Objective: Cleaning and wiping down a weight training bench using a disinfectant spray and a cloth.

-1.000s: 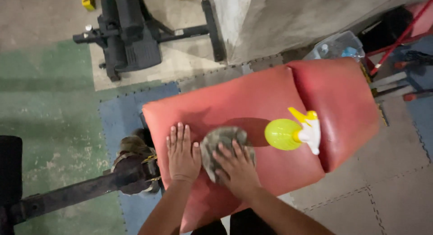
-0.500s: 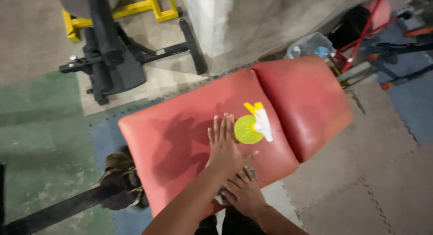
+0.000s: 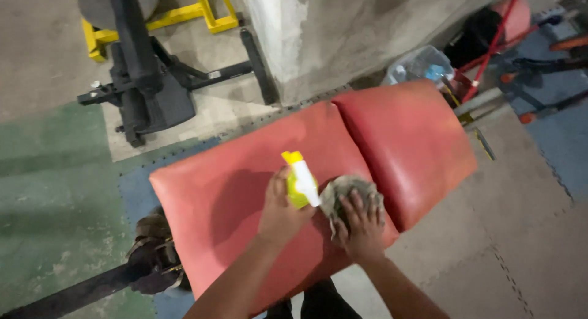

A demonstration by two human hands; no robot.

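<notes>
A red padded bench [image 3: 220, 190] in two cushions lies across the view. My left hand [image 3: 280, 212] grips a yellow spray bottle [image 3: 299, 181] with a white trigger head, lifted over the bench's middle. Just to its right, my right hand [image 3: 360, 224] presses a grey crumpled cloth [image 3: 346, 190] flat on the red pad, close to the seam between the two cushions.
A black weight machine [image 3: 144, 80] with a yellow frame [image 3: 177, 15] stands at the back left. A concrete pillar [image 3: 343, 31] rises behind the bench. A clear plastic bag [image 3: 419, 64] and red-handled tools [image 3: 496, 34] lie at the back right. A dark bar [image 3: 79, 291] runs off lower left.
My left hand has picked the spray bottle up off the pad. My right hand has slid the cloth from the bench's near edge up and to the right.
</notes>
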